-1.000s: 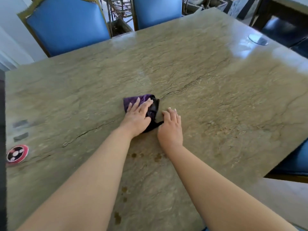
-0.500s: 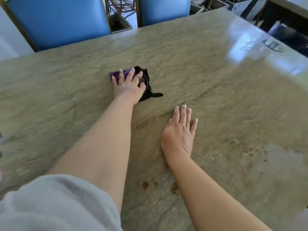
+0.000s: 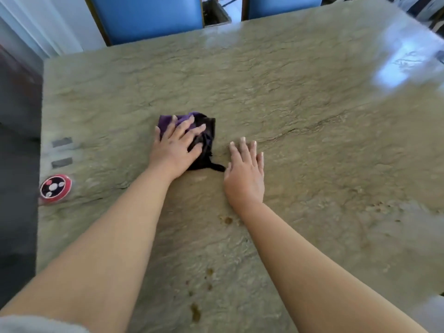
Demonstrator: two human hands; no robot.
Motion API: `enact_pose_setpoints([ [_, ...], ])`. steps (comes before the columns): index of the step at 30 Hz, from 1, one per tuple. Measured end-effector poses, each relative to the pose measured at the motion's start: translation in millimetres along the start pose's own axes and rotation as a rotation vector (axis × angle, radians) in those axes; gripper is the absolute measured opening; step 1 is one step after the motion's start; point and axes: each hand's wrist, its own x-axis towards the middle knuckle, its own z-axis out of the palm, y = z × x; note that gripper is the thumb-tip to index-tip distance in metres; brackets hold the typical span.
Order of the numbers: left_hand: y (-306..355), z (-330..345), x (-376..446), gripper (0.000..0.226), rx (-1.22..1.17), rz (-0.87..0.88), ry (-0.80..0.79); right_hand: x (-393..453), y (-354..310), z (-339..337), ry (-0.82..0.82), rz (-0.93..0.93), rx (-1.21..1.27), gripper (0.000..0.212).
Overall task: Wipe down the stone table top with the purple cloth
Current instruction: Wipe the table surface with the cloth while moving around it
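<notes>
The beige veined stone table top fills most of the view. A bunched purple and black cloth lies near its middle left. My left hand presses flat on the cloth with fingers spread, covering most of it. My right hand rests palm down on the bare stone just right of the cloth, fingers apart, holding nothing; a dark corner of the cloth reaches its thumb side.
A round red and black disc and two grey strips sit by the left edge. Two blue chairs stand beyond the far edge. Brown spots mark the stone near me.
My left hand has pulled the cloth back from the far side towards me. It now sits beside my right hand, which stays flat on the stone.
</notes>
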Motion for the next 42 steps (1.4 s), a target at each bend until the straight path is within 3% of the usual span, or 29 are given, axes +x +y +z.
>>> enact_pose_setpoints([
  [3,-13.3,-5.5,23.5,0.051,0.012,-0.266,0.042,5.1,-26.9,12.4,0.003,-0.006,0.045,0.054],
  [5,-4.5,-4.4,21.0,0.052,-0.014,-0.318,0.046,13.9,-37.0,15.9,-0.004,0.028,0.081,0.054],
  [7,-0.2,2.1,-5.1,0.053,-0.023,-0.267,0.085,17.1,-43.6,20.5,0.02,0.041,0.1,0.053],
  [11,-27.2,10.2,-87.0,0.06,0.014,-0.002,0.109,13.6,-46.5,27.2,0.126,0.049,0.123,0.052],
  [13,-55.4,5.0,-103.3,0.063,0.025,0.007,0.067,13.2,-45.9,27.2,0.116,0.042,0.108,0.051],
  [17,-96.8,-7.8,-75.1,0.056,0.031,-0.241,0.074,13.6,-45.5,23.9,0.082,0.027,0.128,0.05],
  [21,-82.6,-10.5,-63.1,0.056,0.009,-0.439,0.058,11.9,-44.0,19.7,0.037,-0.015,0.158,0.05],
  [26,-47.2,13.4,-164.6,0.061,-0.009,-0.314,0.163,-12.2,-57.6,20.1,-0.056,-0.129,0.219,0.05],
  [29,-61.1,15.9,-204.6,0.061,-0.021,-0.204,0.093,-30.9,-70.8,27.5,-0.137,-0.228,0.278,0.049],
  [34,-81.0,1.1,-148.5,0.059,0.021,-0.414,0.094,-24.0,-64.5,22.4,-0.207,-0.237,0.316,0.049],
  [38,-69.7,-10.9,-89.3,0.056,-0.036,-0.589,-0.018,-18.4,-60.7,9.6,-0.301,-0.25,0.37,0.052],
  [40,-54.7,-9.6,-81.0,0.057,-0.045,-0.561,-0.038,-12.8,-54.3,-3.2,-0.375,-0.238,0.393,0.052],
  [42,-34.4,-3.7,-93.7,0.057,-0.035,-0.423,-0.019,-8.5,-42.2,-16.2,-0.404,-0.212,0.374,0.049],
])
